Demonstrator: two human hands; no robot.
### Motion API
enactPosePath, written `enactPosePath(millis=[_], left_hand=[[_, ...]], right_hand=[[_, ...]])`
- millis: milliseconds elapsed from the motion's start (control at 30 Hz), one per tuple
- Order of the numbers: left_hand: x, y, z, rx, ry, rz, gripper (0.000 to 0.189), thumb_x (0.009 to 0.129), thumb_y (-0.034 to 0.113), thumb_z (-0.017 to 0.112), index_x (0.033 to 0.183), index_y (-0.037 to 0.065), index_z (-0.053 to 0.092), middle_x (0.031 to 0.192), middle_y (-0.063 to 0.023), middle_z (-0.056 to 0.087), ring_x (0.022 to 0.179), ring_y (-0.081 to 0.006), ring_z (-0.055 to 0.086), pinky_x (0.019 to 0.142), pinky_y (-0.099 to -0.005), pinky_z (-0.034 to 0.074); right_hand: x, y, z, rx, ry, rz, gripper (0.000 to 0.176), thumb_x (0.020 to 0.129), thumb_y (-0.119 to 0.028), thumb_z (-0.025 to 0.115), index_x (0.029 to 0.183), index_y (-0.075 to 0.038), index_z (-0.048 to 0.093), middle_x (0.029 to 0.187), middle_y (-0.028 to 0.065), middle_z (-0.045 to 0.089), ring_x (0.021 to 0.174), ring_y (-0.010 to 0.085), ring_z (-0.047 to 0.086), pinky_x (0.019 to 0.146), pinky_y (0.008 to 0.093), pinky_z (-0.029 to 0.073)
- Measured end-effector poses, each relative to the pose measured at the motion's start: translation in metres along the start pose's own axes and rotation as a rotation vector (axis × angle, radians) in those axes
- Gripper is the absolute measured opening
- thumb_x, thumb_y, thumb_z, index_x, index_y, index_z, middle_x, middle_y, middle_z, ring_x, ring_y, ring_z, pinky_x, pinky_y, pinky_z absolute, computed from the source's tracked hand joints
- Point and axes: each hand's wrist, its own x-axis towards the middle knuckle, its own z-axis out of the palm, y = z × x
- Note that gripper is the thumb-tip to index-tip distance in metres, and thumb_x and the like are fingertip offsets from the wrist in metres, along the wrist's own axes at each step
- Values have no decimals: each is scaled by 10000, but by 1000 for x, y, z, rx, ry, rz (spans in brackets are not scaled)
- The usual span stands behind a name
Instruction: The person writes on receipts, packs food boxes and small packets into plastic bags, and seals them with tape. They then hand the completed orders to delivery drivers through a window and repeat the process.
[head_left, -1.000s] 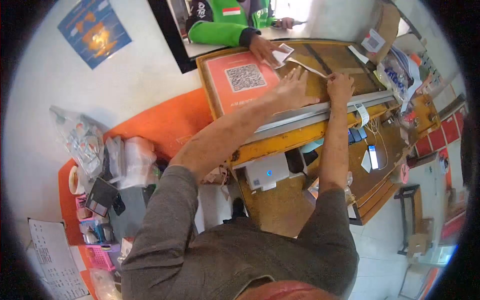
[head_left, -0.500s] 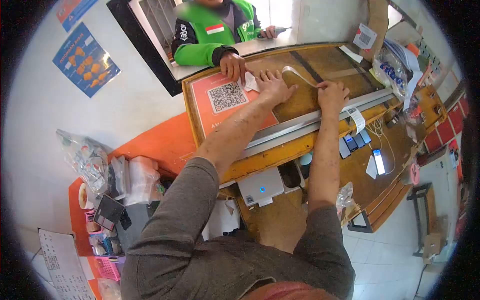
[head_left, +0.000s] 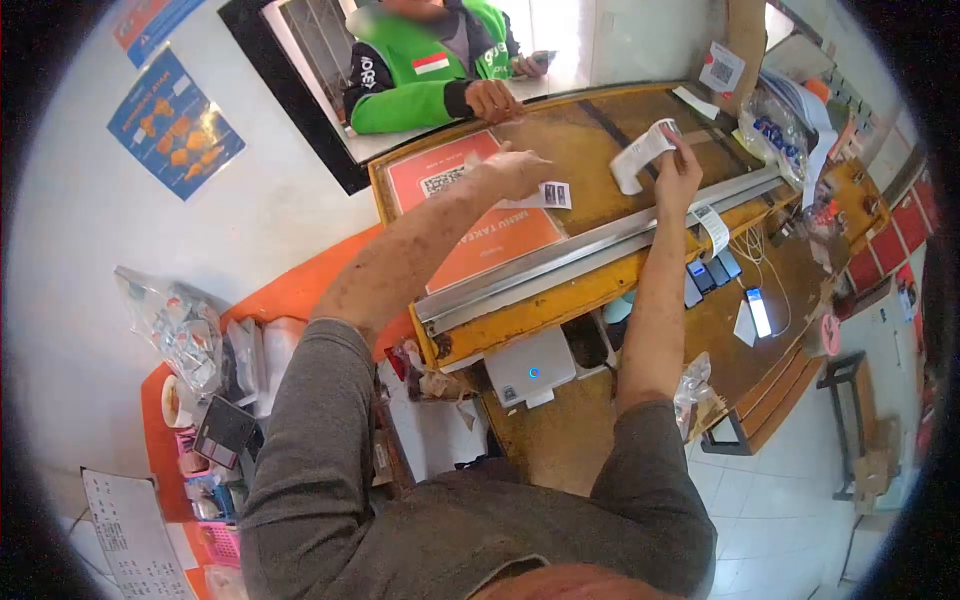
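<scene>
My right hand [head_left: 678, 180] pinches a long white paper receipt [head_left: 643, 158] above the right half of the glass-topped counter [head_left: 575, 135]; its lower end curls down. My left hand [head_left: 515, 175] is over the orange menu sheet [head_left: 510, 240], partly covering its QR code. Its fingers point right and are smeared by motion. A small white slip with dark printed squares [head_left: 556, 194] shows just below this hand; I cannot tell whether the hand holds it. Across the counter, a person in a green jacket has one hand [head_left: 492, 100] near the far edge.
The person's other hand holds a phone [head_left: 543, 58]. A metal strip [head_left: 600, 250] runs along the counter's near edge. Below stand a white box-shaped device with a blue light [head_left: 533, 373], several phones and a lit phone [head_left: 758, 313]. A plastic bag [head_left: 780, 140] lies at right.
My left hand has drawn back toward me from beside the person's hand. My right hand has lifted the receipt, which was lying curled on the counter. The person's hand has moved back.
</scene>
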Motion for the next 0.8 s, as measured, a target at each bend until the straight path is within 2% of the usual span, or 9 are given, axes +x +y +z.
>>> enactPosePath(millis=[67, 133, 167, 267, 333, 533, 667, 733, 800], left_hand=[[-7, -5, 8, 33, -18, -32, 218, 787, 148, 615, 998, 93, 602, 1046, -102, 588, 991, -268, 585, 765, -444, 472], [-23, -11, 19, 159, 323, 148, 184, 812, 144, 598, 982, 75, 593, 1004, -126, 606, 916, -307, 609, 727, -457, 480], [-27, -15, 20, 158, 329, 154, 184, 812, 144, 598, 982, 75, 593, 1004, -126, 606, 916, -307, 609, 727, -457, 480], [-54, -21, 13, -342, 282, 54, 154, 848, 132, 569, 978, 51, 578, 946, -129, 628, 828, -312, 627, 686, -440, 489], [-117, 3, -7, -891, 825, -18, 232, 869, 130, 554, 1087, 54, 536, 904, -166, 625, 795, -257, 642, 692, -380, 497], [-298, -2, 29, -856, 1172, -166, 131, 841, -6, 577, 972, -6, 588, 862, -106, 608, 714, -145, 595, 622, -274, 479], [-419, 33, 55, -813, 1363, -343, 111, 802, -42, 620, 908, -10, 608, 872, -67, 611, 718, -134, 591, 620, -252, 473], [-482, 53, 70, -1176, 1286, -498, 143, 779, -42, 650, 911, -10, 607, 861, -41, 614, 767, -130, 594, 674, -251, 475], [-548, 73, 86, -1195, 1302, -646, 181, 766, -34, 640, 944, -15, 606, 856, -31, 623, 795, -119, 594, 705, -239, 470]], right_hand=[[1, -2, 1, 246, -24, 91, 305, 799, -87, 502, 1047, -27, 669, 985, 130, 656, 838, 195, 628, 722, 289, 487], [-1, -19, -3, 806, -217, 326, 282, 807, -32, 524, 1057, -5, 651, 1008, 125, 629, 840, 180, 609, 739, 266, 482], [-10, -38, 0, 894, -137, 394, 289, 787, 39, 552, 1058, -5, 642, 983, 126, 630, 832, 149, 596, 731, 241, 482], [-37, -86, 20, 632, -146, 250, 348, 767, 59, 609, 1109, -3, 595, 991, 125, 642, 846, 169, 619, 738, 245, 498], [-62, -144, 40, 578, -155, 180, 423, 754, 70, 640, 1161, -1, 552, 992, 126, 650, 855, 179, 634, 730, 244, 508], [-158, -282, 105, 414, -569, 157, 672, 753, 94, 651, 1325, -26, 321, 1139, 190, 580, 966, 213, 633, 622, 244, 574], [-239, -333, 166, 485, -617, -9, 690, 770, 52, 670, 1333, -49, 284, 928, 203, 664, 688, 145, 664, 505, 200, 518], [-280, -362, 188, 544, -746, 25, 650, 785, 26, 670, 1323, -43, 311, 900, 187, 671, 705, 157, 666, 515, 207, 522], [-324, -394, 210, 614, -857, 57, 625, 795, 9, 669, 1317, -42, 330, 884, 177, 675, 725, 163, 668, 527, 212, 525]])
